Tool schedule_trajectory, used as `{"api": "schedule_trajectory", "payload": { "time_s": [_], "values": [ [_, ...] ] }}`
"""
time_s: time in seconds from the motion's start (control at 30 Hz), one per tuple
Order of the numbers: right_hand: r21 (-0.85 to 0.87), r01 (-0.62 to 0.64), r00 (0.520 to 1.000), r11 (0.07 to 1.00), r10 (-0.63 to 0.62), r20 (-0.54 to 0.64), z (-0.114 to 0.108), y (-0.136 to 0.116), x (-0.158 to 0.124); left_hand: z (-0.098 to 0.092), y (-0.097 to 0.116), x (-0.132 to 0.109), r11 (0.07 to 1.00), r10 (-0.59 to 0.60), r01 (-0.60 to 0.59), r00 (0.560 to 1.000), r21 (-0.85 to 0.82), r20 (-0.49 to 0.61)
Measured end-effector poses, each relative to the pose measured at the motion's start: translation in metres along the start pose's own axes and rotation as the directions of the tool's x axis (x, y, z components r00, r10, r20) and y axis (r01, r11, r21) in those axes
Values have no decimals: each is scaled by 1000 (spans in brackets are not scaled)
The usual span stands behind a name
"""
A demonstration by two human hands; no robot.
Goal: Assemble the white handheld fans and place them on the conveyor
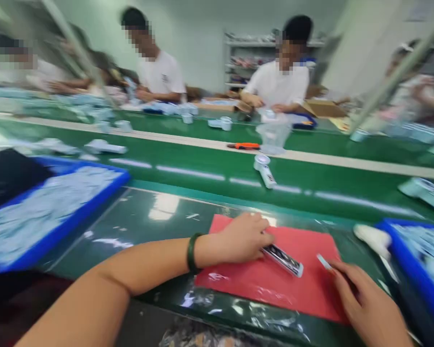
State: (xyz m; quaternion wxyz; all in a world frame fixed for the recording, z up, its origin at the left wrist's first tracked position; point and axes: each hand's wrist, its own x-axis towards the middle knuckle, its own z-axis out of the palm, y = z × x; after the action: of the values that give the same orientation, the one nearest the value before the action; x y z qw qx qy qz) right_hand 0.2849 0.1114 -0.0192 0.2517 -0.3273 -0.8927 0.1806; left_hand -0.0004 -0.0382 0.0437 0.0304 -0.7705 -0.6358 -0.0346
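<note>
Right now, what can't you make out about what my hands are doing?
Head view, the only one:
The dark printed object: its near end is hidden by the left hand.
The pale strip: its lower end is hidden by the right hand, so the grip cannot be told.
The blue tray: cut off by the right edge, its pale contents too blurred to name.
The co-worker's hands: blurred and too small to show what they hold.
</note>
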Motion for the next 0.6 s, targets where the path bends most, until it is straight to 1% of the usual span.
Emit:
{"api": "schedule_trajectory", "payload": {
  "time_s": [0.07, 0.1, 0.17, 0.23, 0.3, 0.37, 0.43, 0.5, 0.57, 0.6],
  "values": [
    [53, -52, 998, 997, 49, 45, -13, -16, 1, 10, 0, 7, 1000, -7, 7, 1000, -15, 17],
    [94, -73, 996, 993, 67, 65, -15, -27, 7, 12, 0, 8, 999, -4, 5, 1000, -41, 17],
    [153, -80, 993, 985, 64, 103, -13, -50, 20, 11, -2, 8, 991, 6, -6, 1000, -134, 2],
    [163, -23, 991, 986, 0, 137, -5, -72, 29, 8, -5, 4, 965, -6, 0, 1000, -261, -22],
    [146, 77, 984, 986, -98, 146, 7, -88, 32, 5, -6, 1, 926, -30, 10, 998, -378, -46],
    [124, 171, 974, 977, -186, 126, 20, -96, 31, 5, -8, -1, 886, -47, 6, 996, -463, -76],
    [99, 220, 969, 970, -229, 92, 30, -100, 32, 6, -8, -2, 851, -45, -21, 993, -524, -113],
    [69, 223, 971, 972, -227, 69, 34, -103, 34, 6, -6, -3, 827, -37, -57, 987, -560, -155],
    [54, 184, 979, 981, -188, 79, 32, -108, 36, 6, -4, -5, 822, -46, -90, 974, -562, -223],
    [57, 159, 983, 986, -164, 86, 32, -109, 36, 8, -5, -4, 829, -74, -86, 963, -552, -261]
  ]
}}
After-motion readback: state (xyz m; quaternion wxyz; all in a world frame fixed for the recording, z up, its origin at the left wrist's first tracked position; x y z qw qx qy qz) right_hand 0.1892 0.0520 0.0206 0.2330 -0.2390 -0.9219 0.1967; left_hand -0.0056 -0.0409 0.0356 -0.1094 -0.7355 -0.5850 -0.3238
